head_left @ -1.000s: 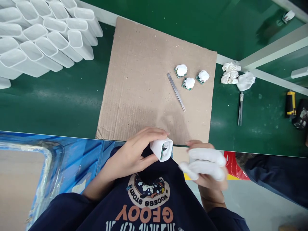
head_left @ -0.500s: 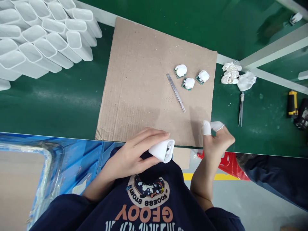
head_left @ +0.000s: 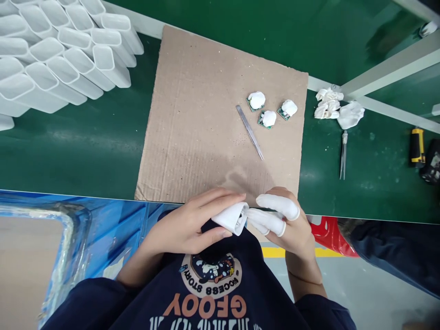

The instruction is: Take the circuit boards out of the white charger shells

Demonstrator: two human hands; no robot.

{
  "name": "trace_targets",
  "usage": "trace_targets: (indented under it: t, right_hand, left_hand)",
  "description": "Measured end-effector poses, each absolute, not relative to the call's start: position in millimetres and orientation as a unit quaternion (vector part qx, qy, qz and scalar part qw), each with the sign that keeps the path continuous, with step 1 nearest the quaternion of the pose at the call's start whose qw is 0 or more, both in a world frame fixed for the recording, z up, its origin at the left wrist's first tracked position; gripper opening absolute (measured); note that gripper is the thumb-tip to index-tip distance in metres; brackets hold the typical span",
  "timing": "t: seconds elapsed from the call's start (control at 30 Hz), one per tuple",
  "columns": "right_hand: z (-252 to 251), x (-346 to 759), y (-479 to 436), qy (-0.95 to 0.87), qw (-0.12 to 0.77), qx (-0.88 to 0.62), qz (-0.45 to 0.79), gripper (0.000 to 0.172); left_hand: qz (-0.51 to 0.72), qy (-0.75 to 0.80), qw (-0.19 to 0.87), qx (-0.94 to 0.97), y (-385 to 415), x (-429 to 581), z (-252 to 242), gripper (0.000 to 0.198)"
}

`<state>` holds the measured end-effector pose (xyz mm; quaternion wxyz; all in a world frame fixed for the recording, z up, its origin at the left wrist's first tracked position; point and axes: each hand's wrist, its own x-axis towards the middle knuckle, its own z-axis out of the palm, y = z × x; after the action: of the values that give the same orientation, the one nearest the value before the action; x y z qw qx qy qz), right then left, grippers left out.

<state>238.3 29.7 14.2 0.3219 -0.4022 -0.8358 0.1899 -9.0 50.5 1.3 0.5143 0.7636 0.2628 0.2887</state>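
My left hand (head_left: 195,222) is wrapped round a white plastic housing (head_left: 227,218), a hollow tube with rounded corners, in front of the table edge. Its open end faces right, and some dark and pale parts show inside. At that opening is my right hand (head_left: 288,222), with white finger cots on several fingers. Its fingertips come together at the rim; whatever they pinch is hidden. On the cardboard sheet (head_left: 192,114) beyond lie steel tweezers (head_left: 250,133) and three small green circuit boards topped with white lumps: one (head_left: 256,100), another (head_left: 268,119) and a third (head_left: 289,108).
Many similar white housings (head_left: 79,62) stand packed at the back left. To the right lie crumpled white finger cots (head_left: 328,103), a second pair of tweezers (head_left: 343,156) and a yellow-black tool (head_left: 417,147). A metal post (head_left: 388,66) rises at the back right.
My right hand has moved left from beside the cardboard to the housing's opening, its fingers now at the rim. My left hand still holds the housing in about the same place.
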Motion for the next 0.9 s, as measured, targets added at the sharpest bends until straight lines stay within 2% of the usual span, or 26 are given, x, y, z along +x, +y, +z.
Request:
trace_targets:
  t: [0.1, 0.3, 0.7, 0.9]
  right_hand:
    - [14, 239, 31, -0.839, 0.316, -0.383, 0.223, 0.036]
    - [11, 238, 25, -0.865, 0.331, -0.333, 0.175, 0.027]
    - [6, 231, 10, -0.825, 0.374, -0.356, 0.230, 0.027]
    - [2, 227, 5, -0.717, 0.479, -0.384, 0.331, 0.024]
  left_hand:
    - [0.287, 0.240, 0.526, 0.764, 52, -8, 0, 0.056]
    - [0.297, 0.240, 0.496, 0.780, 51, -6, 0, 0.053]
    - [0.270, 0.282, 0.421, 0.818, 39, -2, 3, 0.050]
    - [0.295, 0.308, 0.433, 0.794, 44, -7, 7, 0.052]
